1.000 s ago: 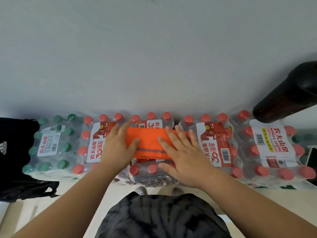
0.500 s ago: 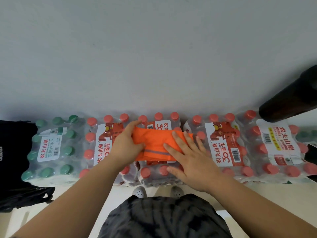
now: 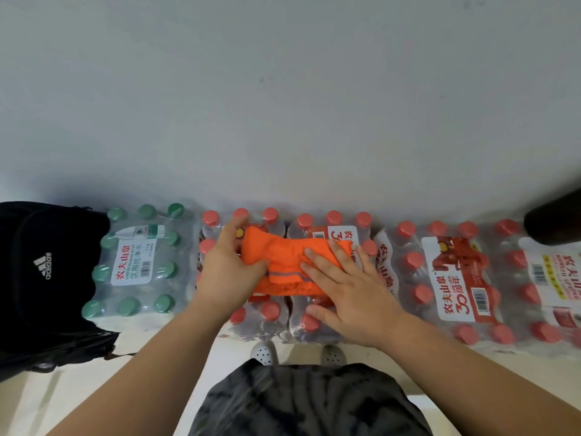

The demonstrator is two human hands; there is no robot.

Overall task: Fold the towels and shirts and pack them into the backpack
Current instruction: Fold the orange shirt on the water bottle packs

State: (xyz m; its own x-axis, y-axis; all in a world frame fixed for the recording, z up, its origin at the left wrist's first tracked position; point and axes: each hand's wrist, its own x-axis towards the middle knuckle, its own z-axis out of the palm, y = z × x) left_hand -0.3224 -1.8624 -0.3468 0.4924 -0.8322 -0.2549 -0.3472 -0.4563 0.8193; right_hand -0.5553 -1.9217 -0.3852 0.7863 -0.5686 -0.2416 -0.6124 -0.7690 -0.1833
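Folded orange cloth (image 3: 294,262) with a grey reflective stripe along its near edge, whether towel or shirt cannot be told, lying on top of shrink-wrapped packs of red-capped water bottles (image 3: 323,278) set against a pale wall (image 3: 283,105). Left hand (image 3: 229,272): thumb over the cloth's left end and fingers curled behind it, gripping that end, which is bunched and raised. Right hand (image 3: 349,287): palm down, fingers spread flat, pressing on the cloth's right half; the thumb lies on the bottle caps just beside the near edge. To the left, a pack of green-capped bottles (image 3: 138,262) touches the red-capped packs; further left, a black Adidas backpack (image 3: 41,278) stands against that pack. To the right, more red-capped packs (image 3: 456,278) carry red and white labels. A dark rounded object (image 3: 556,218) intrudes at the right edge; its identity cannot be told. Below, the person's dark patterned shorts (image 3: 308,401) and two perforated clogs (image 3: 264,354) on a pale floor (image 3: 37,404).
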